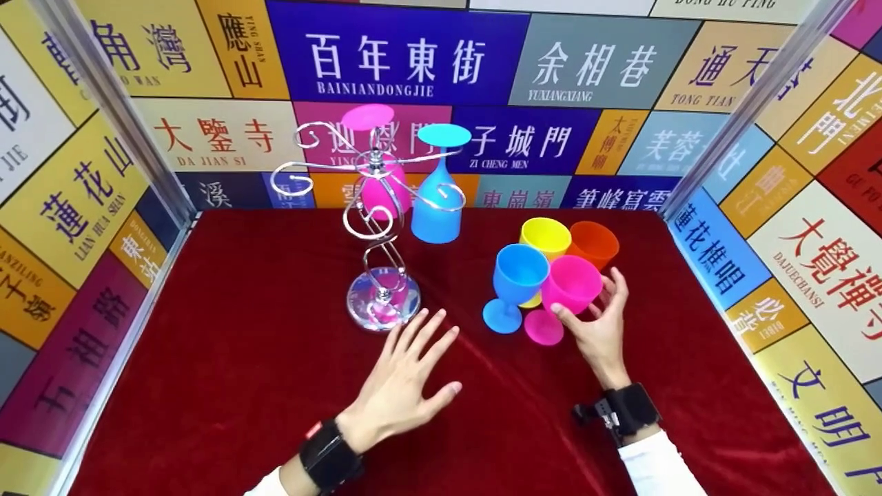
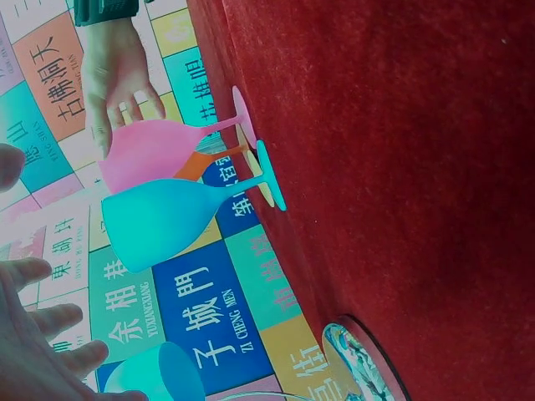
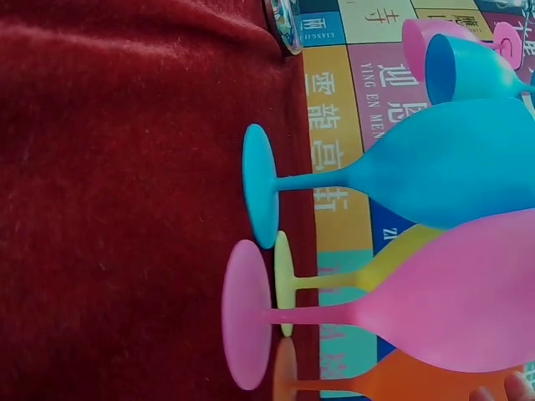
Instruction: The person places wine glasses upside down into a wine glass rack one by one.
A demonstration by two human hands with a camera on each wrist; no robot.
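My right hand (image 1: 599,337) is at the bowl of an upright pink goblet (image 1: 572,284), thumb on its near side and fingers curved round its right side. The goblet's foot is on the red cloth. Close about it stand a blue goblet (image 1: 521,272), a yellow goblet (image 1: 544,234) and an orange goblet (image 1: 594,242). My left hand (image 1: 403,386) is held with fingers spread and holds nothing, its fingertips near the round base of a chrome goblet rack (image 1: 377,234). Upside down on that rack hang a pink goblet (image 1: 386,189) and a blue goblet (image 1: 437,207).
Dark red cloth (image 1: 241,331) covers the table. Panels printed with Chinese place names (image 1: 400,62) rise at the back and both sides, with metal corner posts (image 1: 124,117). The rack's curled arms reach out to the left and right.
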